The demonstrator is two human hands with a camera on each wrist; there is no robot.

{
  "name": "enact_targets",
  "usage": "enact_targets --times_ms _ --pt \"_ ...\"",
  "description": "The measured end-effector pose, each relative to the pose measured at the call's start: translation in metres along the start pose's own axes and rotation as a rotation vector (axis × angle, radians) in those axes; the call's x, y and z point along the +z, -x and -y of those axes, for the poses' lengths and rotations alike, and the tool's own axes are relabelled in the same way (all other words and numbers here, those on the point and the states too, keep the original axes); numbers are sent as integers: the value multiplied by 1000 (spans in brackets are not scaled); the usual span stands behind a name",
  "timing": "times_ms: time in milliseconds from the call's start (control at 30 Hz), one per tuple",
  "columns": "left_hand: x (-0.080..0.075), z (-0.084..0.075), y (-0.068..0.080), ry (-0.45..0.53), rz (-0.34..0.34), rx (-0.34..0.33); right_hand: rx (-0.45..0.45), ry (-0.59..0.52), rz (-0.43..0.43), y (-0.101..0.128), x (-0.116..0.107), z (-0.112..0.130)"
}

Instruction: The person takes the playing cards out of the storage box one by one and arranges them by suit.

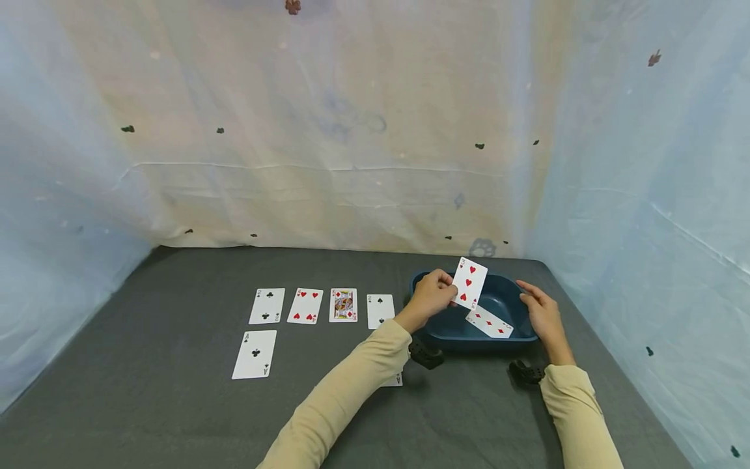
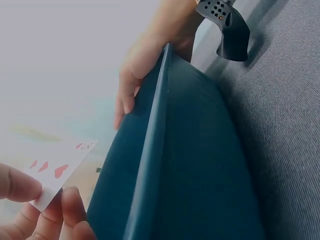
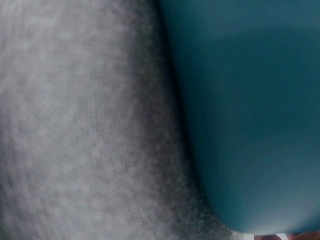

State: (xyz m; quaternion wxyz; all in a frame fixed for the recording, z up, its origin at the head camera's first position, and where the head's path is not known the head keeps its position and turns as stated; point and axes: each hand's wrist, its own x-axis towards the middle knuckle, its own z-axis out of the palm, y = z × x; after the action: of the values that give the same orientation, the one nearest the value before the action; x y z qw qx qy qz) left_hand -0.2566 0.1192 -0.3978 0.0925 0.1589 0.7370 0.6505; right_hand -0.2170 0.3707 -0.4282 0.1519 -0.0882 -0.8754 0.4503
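My left hand (image 1: 430, 297) pinches a three of hearts playing card (image 1: 470, 283) between thumb and fingers, holding it tilted above a dark blue plastic basin (image 1: 469, 341). In the left wrist view the card (image 2: 52, 167) shows its red hearts beside the basin wall (image 2: 195, 150). A second card, a diamonds card (image 1: 491, 323), lies inside the basin. At the basin's right end my right hand (image 1: 546, 320) grips the rim, thumb and fingers on either side of it. The basin's outer wall (image 3: 255, 125) fills much of the right wrist view.
Left of the basin, cards lie face up in a row: a two of clubs (image 1: 266, 306), a four of hearts (image 1: 305, 306), a face card (image 1: 343, 305) and a black-suit card (image 1: 379, 309). Below are an ace of clubs (image 1: 254, 355) and a card (image 1: 396, 380) mostly behind my left sleeve.
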Motion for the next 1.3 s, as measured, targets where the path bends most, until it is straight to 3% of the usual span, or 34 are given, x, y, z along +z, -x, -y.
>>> enact_targets --times_ms 200,700,1000,1300 --pt "-16 0 5 15 2 -10 -14 5 -7 1 1 2" --pt "-38 0 17 127 52 8 10 4 13 0 -1 0" --pt "-59 -8 28 134 75 10 -5 -5 8 1 -1 1" --pt "-76 -3 40 126 104 32 -14 -9 8 1 -1 -1"
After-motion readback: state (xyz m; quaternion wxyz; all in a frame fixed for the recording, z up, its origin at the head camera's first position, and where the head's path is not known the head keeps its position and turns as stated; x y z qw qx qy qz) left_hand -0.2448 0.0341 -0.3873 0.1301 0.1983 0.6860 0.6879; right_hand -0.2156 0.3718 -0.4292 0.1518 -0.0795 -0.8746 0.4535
